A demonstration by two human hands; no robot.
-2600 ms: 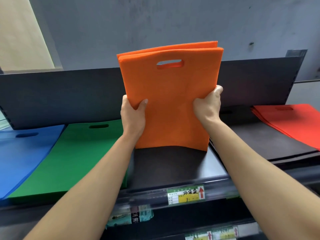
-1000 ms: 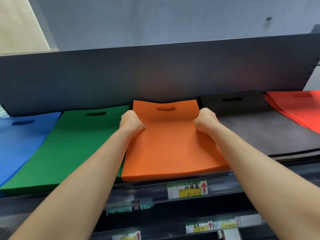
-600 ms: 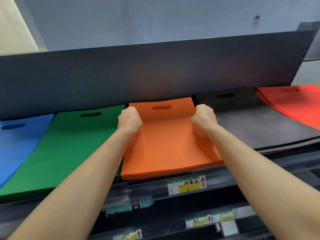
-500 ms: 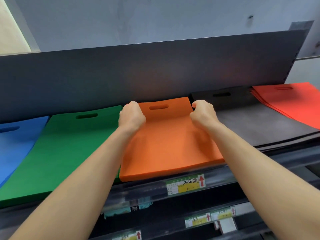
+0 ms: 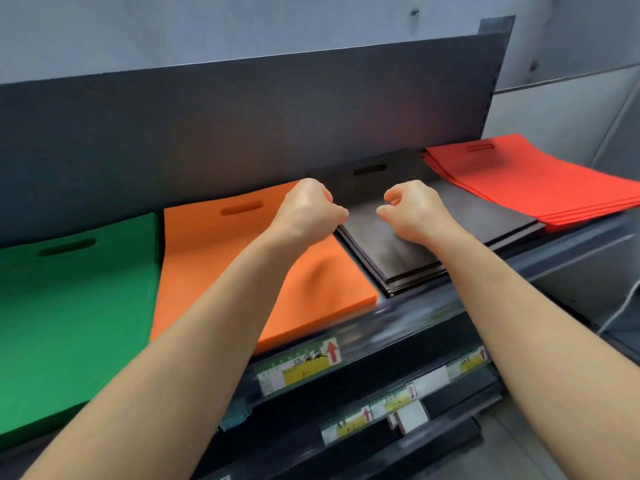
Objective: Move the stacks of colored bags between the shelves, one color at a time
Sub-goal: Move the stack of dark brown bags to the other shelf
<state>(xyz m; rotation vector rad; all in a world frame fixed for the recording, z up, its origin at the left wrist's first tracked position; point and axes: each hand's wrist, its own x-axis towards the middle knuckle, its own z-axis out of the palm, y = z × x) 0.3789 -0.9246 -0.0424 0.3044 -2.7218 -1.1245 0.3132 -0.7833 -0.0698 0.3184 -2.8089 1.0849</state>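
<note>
The orange stack of bags (image 5: 214, 258) lies flat on the top shelf between the green stack (image 5: 69, 306) and the black stack (image 5: 391, 258). A red stack (image 5: 519, 181) lies at the far right, overlapping the black one. My left hand (image 5: 304, 213) hovers over the orange stack's right edge, fingers curled into a loose fist and holding nothing. My right hand (image 5: 412, 213) is just above the black stack, fingers curled in, also with nothing in it. All the bags have their handle slots toward the back.
A dark back panel (image 5: 242, 116) rises behind the stacks. The shelf's front rail (image 5: 415, 320) carries a green and yellow price label (image 5: 298, 362). Lower shelves with more labels (image 5: 381, 410) sit beneath. A grey wall stands to the right.
Both hands have let go of the orange stack, which now lies flat on the shelf, and have shifted right toward the black stack. The view has swung right too.
</note>
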